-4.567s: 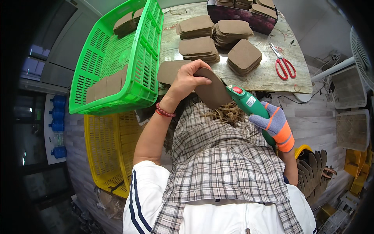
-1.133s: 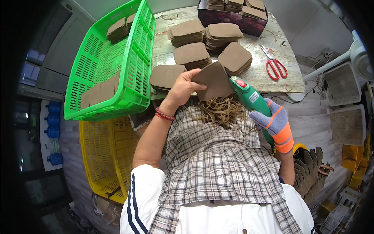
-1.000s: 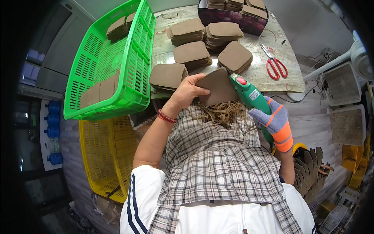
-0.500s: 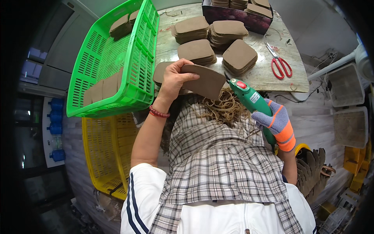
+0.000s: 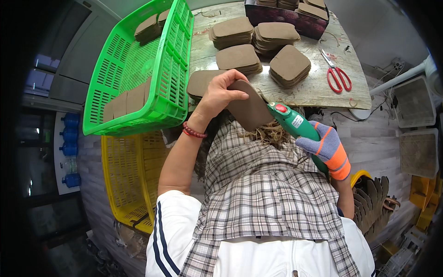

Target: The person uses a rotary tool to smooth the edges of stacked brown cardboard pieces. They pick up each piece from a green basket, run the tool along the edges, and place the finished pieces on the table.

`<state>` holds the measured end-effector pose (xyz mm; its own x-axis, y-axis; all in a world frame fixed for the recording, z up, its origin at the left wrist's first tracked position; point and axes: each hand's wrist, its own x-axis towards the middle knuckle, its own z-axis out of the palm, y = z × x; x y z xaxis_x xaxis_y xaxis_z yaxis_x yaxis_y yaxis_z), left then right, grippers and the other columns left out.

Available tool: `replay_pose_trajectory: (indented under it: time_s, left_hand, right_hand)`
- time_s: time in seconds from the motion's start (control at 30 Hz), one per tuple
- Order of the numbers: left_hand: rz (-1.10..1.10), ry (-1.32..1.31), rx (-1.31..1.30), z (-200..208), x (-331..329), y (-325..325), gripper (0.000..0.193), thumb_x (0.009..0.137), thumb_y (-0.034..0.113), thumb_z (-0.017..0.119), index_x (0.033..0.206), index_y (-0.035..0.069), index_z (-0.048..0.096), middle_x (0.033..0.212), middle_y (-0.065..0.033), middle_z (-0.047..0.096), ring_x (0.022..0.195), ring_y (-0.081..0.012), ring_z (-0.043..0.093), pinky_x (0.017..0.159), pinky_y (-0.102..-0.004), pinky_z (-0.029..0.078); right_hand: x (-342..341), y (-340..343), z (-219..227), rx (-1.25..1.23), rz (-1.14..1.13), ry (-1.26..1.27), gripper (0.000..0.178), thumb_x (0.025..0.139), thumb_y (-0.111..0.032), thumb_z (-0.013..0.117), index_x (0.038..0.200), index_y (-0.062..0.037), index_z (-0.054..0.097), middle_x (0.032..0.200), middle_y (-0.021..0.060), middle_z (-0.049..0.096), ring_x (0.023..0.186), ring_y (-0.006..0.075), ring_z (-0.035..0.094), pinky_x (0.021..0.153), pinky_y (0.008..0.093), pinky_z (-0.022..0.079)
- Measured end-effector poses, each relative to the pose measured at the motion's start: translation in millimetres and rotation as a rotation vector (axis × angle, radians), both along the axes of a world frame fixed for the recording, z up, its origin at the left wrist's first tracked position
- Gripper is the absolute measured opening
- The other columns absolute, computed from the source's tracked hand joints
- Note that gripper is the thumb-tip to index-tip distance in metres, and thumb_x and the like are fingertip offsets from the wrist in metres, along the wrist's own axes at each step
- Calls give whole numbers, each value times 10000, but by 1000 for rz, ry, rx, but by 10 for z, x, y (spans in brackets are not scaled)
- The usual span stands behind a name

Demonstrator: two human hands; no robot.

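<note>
My bare left hand [image 5: 220, 96] pinches a flat brown pad [image 5: 250, 110] with rounded corners, thumb on top, above my lap. My right hand [image 5: 326, 147], in a grey and orange glove, is wrapped round a green handheld electric cutter [image 5: 299, 122] with a red button. The cutter's head meets the pad's right edge, where a thin strip stands off; the blade itself is mostly hidden. Below the pad, a tangle of brown trimmings [image 5: 269, 135] lies on my checked apron [image 5: 249, 184]. Just beyond my left hand, another brown pad stack [image 5: 200, 82] sits at the table's edge.
Several pad stacks [image 5: 290, 64] stand on the wooden table [image 5: 344, 94], beside red-handled scissors [image 5: 338, 78]. A dark box [image 5: 286, 21] of pads is at the back. Left are a green crate [image 5: 173, 78] holding pads and a yellow crate [image 5: 122, 180] below it.
My left hand has turned the pad so that it slopes more steeply downward. The cutter's head, earlier just off the pad's corner, now meets its right edge. The whole view has shifted slightly.
</note>
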<state>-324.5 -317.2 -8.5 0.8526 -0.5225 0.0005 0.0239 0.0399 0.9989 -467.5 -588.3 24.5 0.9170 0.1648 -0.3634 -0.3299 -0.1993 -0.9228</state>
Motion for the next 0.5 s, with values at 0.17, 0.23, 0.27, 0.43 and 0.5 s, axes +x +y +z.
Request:
replay_pose_trajectory:
  time_s: [0.17,0.23,0.27,0.43,0.5]
  left_hand:
    - [-146,14,84,79,-116,-127,449,692,-107,661,1097,28,521,885,-4,570,851,-58,548,763,-188,457]
    - [-220,43,124,84,-131,-147,505,688,-121,649,1145,28,494,892,-19,570,849,-57,547,751,-179,451]
    - [-248,15,137,91,-168,-177,639,680,-135,638,1265,35,443,889,-34,576,835,-59,548,718,-176,442]
    - [-95,54,159,127,-272,-101,729,710,-124,621,1374,43,371,947,-70,615,793,-93,590,753,-221,489]
    - [122,74,-83,96,-190,151,628,746,-115,599,1332,16,415,969,-88,628,809,-108,606,779,-240,502]
  right_hand:
    - [8,13,-21,-46,10,-24,378,760,-220,756,1038,-9,610,736,-13,606,614,29,520,540,189,425]
    - [20,23,-7,-74,23,-32,387,759,-221,757,1046,-8,609,751,-8,613,620,30,521,546,192,430]
    - [17,41,-16,-55,22,-44,390,759,-220,757,1049,-7,608,759,-5,616,624,30,522,550,192,432]
    - [6,102,-34,27,-1,-32,401,755,-212,760,1060,-4,603,786,8,627,636,33,537,562,194,440]
    - [7,30,-108,20,0,-61,392,757,-195,753,1058,3,599,771,15,628,633,44,555,560,199,447]
